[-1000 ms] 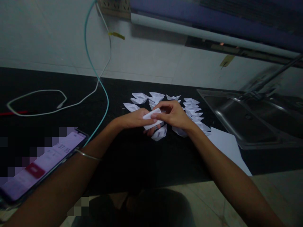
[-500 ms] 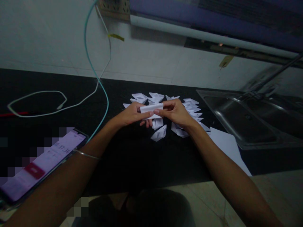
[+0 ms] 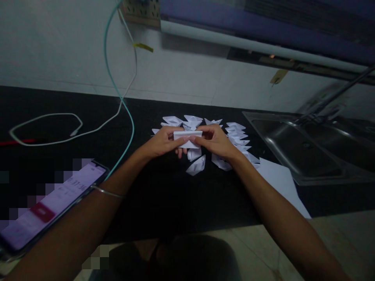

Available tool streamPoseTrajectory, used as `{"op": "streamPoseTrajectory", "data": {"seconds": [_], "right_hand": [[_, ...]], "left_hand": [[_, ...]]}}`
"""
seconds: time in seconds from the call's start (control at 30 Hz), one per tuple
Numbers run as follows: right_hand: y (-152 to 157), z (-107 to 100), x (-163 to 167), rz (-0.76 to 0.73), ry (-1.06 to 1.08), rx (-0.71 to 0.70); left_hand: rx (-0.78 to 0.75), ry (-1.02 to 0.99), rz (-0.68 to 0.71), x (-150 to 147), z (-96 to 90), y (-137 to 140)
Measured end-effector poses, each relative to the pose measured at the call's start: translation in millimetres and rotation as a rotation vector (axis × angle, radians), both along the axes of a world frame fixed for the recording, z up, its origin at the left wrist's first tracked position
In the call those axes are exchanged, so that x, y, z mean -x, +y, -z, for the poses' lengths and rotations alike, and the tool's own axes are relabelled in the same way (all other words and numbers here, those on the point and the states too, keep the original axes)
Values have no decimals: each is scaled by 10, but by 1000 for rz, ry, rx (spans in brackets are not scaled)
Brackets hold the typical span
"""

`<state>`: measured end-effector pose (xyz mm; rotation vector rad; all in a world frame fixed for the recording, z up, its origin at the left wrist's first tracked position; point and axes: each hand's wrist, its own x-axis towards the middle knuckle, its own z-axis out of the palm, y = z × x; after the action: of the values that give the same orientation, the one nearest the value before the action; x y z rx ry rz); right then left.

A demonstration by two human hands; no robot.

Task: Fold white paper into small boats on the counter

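Note:
A small folded white sheet of paper (image 3: 187,134) is held level above the dark counter, between both hands. My left hand (image 3: 163,141) grips its left end, thumb on the near face and fingers behind and below. At the right end my right hand (image 3: 215,140) pinches it, the two thumbs nearly meeting at the middle. Behind and below the hands lie several folded paper boats (image 3: 171,120), some partly hidden. One paper boat (image 3: 196,165) rests on the counter nearer to me.
Loose white sheets (image 3: 278,179) lie right of the boats, partly under my right forearm. A steel sink (image 3: 295,156) is set into the counter (image 3: 164,210) at right. On the left are a lit phone (image 3: 58,203), a white cable (image 3: 47,144) and a teal cable (image 3: 133,128).
My right thumb has shifted slightly left and down along the folded paper, closer to the left thumb. Both hands keep their hold, and the boats have stayed put.

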<state>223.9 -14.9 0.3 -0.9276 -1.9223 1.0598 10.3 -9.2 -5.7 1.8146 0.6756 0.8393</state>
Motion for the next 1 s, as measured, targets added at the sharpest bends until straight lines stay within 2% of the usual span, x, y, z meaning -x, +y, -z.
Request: {"op": "streamPoseTrajectory", "data": {"seconds": [0.13, 0.37, 0.6, 0.83, 0.9, 1.0], "right_hand": [[-12, 1, 18, -25, 2, -46], [29, 3, -7, -3, 13, -139], [61, 17, -39, 48, 84, -113], [41, -17, -36, 73, 145, -77], [35, -19, -30, 74, 145, -53], [33, -4, -18, 62, 130, -27]], "left_hand": [[43, -30, 37, 16, -24, -14], [21, -42, 33, 12, -19, 5], [-98, -179, -188, 31, 34, 87], [40, -351, -81, 88, 90, 188], [23, -373, -92, 91, 103, 203], [-85, -336, -156, 76, 97, 187]]}}
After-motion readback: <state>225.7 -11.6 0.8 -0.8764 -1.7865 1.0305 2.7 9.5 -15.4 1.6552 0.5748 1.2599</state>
